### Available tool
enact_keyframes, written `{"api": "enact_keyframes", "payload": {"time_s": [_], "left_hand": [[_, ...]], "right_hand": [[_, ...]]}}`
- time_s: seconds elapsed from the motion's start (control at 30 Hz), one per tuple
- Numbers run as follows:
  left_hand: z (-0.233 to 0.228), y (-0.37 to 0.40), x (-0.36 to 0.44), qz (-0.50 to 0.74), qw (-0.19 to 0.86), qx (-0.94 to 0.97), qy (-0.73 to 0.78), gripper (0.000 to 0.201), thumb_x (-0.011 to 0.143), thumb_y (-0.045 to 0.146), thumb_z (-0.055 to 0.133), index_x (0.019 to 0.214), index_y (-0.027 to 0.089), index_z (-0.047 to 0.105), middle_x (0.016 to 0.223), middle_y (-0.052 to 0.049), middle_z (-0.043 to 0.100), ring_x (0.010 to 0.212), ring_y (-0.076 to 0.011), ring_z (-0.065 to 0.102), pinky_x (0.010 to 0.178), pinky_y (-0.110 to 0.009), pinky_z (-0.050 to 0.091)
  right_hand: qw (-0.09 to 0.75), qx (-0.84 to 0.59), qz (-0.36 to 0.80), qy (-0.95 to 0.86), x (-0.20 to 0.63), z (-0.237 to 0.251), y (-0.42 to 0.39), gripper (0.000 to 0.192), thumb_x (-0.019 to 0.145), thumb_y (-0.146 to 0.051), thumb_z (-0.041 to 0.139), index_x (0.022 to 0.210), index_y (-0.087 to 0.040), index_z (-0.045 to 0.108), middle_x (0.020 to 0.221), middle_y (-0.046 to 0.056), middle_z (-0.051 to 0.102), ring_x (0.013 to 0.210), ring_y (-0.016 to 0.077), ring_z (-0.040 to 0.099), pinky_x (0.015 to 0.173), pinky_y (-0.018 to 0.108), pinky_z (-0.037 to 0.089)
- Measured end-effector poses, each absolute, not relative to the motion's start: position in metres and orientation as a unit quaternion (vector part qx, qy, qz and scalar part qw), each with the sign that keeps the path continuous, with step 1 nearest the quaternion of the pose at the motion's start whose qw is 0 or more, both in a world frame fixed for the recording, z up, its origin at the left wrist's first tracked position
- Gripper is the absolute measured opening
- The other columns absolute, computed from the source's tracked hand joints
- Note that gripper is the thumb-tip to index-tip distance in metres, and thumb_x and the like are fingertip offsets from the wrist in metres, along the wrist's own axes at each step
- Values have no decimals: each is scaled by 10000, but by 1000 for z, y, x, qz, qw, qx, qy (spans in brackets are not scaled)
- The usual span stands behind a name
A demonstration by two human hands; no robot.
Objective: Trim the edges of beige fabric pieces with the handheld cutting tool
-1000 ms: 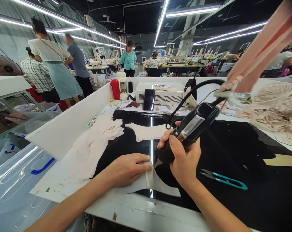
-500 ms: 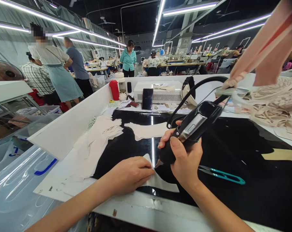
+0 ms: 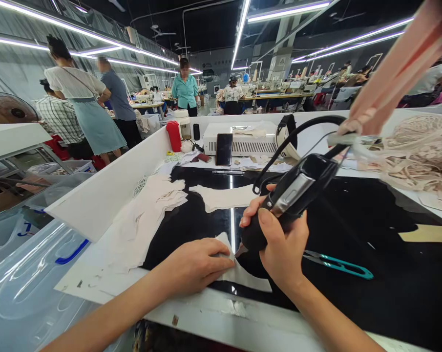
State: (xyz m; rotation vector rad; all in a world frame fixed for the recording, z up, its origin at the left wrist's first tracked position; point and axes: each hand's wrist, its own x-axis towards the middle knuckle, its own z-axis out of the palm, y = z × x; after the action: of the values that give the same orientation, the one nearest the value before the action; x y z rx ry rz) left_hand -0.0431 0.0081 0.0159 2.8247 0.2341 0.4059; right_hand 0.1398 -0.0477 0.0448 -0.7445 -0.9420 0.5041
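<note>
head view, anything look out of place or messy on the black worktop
Nothing looks damaged or spilled. The teal snips lie loose on the black worktop just right of the right hand, which holds the black hand tool. The left hand presses the white fabric piece flat.

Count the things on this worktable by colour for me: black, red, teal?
Black: 3 - handheld tool, phone, small bottle
Red: 1 - canister
Teal: 1 - thread snips
Total: 5
</note>
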Motion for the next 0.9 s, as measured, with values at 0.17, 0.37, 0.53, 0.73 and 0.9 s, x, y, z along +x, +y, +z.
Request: {"api": "enact_keyframes", "payload": {"time_s": [0.17, 0.37, 0.53, 0.73, 0.9], "left_hand": [[16, 7, -44, 137, 134, 978, 79, 251, 1064, 200, 528, 1249, 188, 696, 1240, -87, 654, 1073, -213, 659, 917, -311, 556], [13, 10, -45, 144, 130, 978, 72, 243, 1072, 203, 515, 1240, 183, 689, 1254, -93, 657, 1105, -215, 654, 960, -324, 551], [15, 2, -40, 187, 112, 974, 65, 226, 1086, 201, 488, 1199, 143, 675, 1236, -108, 667, 1135, -220, 642, 1091, -385, 499], [15, -13, -27, 181, 122, 974, 57, 217, 1090, 206, 470, 1138, 143, 672, 1070, -88, 681, 981, -191, 650, 886, -311, 558], [14, -14, -30, 168, 119, 977, 59, 215, 1091, 210, 474, 1143, 156, 675, 1055, -76, 668, 963, -189, 638, 860, -313, 540]], "right_hand": [[794, -342, 239, -442, 139, 43, -52, 343, 920, -258, 735, 1201, -302, 545, 825, -61, 665, 624, 131, 624, 607, 294, 531], [789, -361, 231, -441, 140, 47, -55, 262, 922, -265, 728, 1120, -293, 558, 833, -53, 665, 629, 132, 628, 612, 293, 538], [793, -377, 228, -420, 148, 57, -75, 368, 893, -343, 765, 1184, -286, 547, 791, -46, 650, 615, 146, 618, 613, 312, 547], [785, -397, 237, -412, 152, 51, -94, 407, 876, -360, 788, 1199, -292, 550, 797, -27, 658, 618, 161, 619, 513, 287, 531], [792, -407, 233, -391, 151, 50, -98, 417, 850, -341, 806, 1180, -295, 554, 802, -26, 661, 604, 161, 630, 509, 296, 543]]}}
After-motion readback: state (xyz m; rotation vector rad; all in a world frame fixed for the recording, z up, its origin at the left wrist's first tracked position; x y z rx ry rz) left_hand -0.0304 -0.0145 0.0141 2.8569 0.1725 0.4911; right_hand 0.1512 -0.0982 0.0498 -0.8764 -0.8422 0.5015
